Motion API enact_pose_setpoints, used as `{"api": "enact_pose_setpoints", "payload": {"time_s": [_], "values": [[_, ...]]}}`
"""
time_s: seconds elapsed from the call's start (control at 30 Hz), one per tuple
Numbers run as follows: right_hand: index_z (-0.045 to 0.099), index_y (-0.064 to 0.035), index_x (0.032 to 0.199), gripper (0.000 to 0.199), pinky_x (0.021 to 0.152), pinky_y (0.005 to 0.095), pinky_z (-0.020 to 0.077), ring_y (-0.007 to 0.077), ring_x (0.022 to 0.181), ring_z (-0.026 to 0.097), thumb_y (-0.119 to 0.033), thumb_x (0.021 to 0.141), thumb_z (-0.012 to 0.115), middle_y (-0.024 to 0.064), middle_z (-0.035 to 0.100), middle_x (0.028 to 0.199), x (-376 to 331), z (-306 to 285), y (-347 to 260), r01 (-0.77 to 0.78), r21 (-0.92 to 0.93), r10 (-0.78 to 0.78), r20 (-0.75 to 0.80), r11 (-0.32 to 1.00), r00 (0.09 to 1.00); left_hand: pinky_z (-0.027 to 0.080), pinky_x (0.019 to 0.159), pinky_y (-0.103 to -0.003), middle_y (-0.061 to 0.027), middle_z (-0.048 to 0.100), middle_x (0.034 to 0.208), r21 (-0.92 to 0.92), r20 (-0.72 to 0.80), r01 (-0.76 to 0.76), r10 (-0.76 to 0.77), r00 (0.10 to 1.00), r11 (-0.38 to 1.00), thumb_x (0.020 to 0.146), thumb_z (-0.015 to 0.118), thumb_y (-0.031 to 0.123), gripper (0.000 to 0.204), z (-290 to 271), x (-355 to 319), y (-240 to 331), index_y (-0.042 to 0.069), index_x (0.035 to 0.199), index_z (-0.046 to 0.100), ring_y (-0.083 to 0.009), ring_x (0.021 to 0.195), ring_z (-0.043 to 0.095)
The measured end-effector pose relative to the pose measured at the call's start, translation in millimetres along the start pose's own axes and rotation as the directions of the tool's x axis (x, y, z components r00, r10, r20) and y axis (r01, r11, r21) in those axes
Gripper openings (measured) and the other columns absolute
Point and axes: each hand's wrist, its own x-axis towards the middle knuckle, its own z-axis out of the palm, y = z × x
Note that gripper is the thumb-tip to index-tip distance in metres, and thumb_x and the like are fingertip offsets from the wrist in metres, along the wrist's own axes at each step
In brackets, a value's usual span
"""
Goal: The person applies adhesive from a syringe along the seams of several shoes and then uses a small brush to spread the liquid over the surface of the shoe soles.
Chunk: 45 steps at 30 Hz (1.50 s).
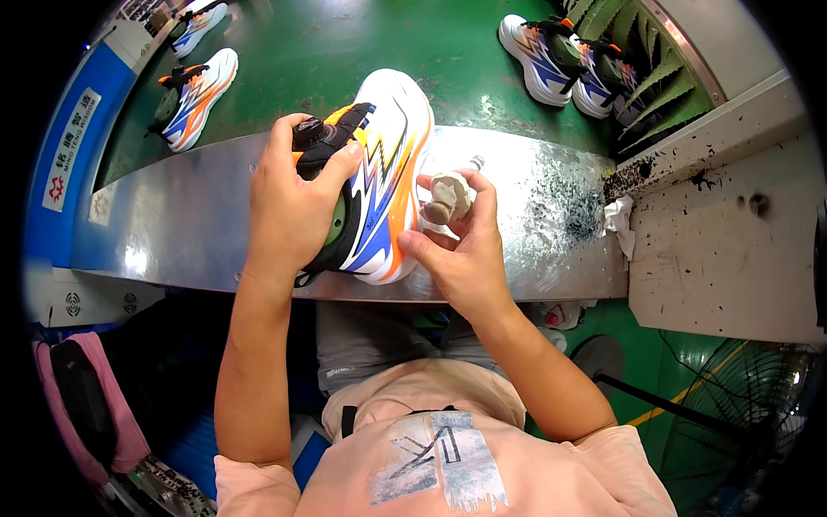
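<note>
A shiny metal bench (534,224) runs across the middle, its near edge just above the person's lap and its far edge meeting a green conveyor belt (345,43). On the right the bench butts against a stained white block (724,258); to the left its surface lies open.

The left hand (293,207) clasps a white, orange and blue sneaker (388,164) by its black collar, fingers (332,168) wrapped over the tongue and thumb side hidden; the shoe stands tilted on its heel at the bench's near edge, toe pointing away.

The right hand (461,250) pinches a small beige eraser-like lump (448,200) between its fingertips, just beside the sneaker's sidewall.

Three more sneakers rest on the belt: a pair (560,56) at far right and one (194,99) at far left, well apart from the hands.
</note>
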Motion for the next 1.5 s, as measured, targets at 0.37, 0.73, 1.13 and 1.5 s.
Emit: {"api": "enact_pose_setpoints", "payload": {"time_s": [0.37,0.73,1.13,1.5], "values": [[0.031,-0.0060,0.126,0.060,0.084,0.0302,0.0539,0.0146,0.102,0.056,0.004,0.079,0.067,0.0097,0.053,0.120,4,1,-8,0.028,-0.097,-0.024,0.050,0.995,0.998,0.048,0.081,-0.033,-0.0176,0.065,0.096,0.019,-0.018,-0.002,0.002,1.000,1.000,0.077,0.071,0.026,0.047,4,3,1,-0.004,0.109,0.054,-0.0248,0.089,0.064],[0.033,-0.0062,0.124,0.059,0.083,0.0305,0.0542,0.0158,0.099,0.058,0.003,0.078,0.069,0.0107,0.055,0.114,4,0,-14,0.007,-0.087,-0.004,0.033,0.996,0.999,0.049,0.076,-0.031,-0.0152,0.066,0.091,0.007,-0.005,0.006,-0.006,1.000,1.000,0.076,0.072,0.023,0.046,6,1,6,-0.004,0.108,0.053,-0.0206,0.081,0.064],[0.032,-0.0066,0.128,0.064,0.083,0.0304,0.0498,0.0157,0.098,0.057,-0.007,0.079,0.072,0.0109,0.056,0.116,-3,-47,-14,-0.004,-0.211,0.014,0.042,0.977,0.999,0.047,0.068,-0.022,-0.0063,0.061,0.089,-0.221,0.059,0.165,-0.156,0.986,0.961,0.080,0.071,0.014,0.034,-2,10,2,-0.002,0.104,0.053,-0.0090,0.077,0.058],[0.051,-0.0022,0.111,0.056,0.048,0.0328,0.0449,0.0215,0.053,0.055,-0.032,0.073,0.079,0.0100,0.056,0.074,-43,-156,6,0.369,-0.735,-0.426,0.121,0.569,0.897,0.049,0.076,-0.033,-0.0139,0.062,0.091,0.113,0.030,-0.162,0.160,0.987,0.980,0.071,0.075,0.027,0.045,78,159,48,0.000,0.101,0.056,-0.0234,0.083,0.061]]}}
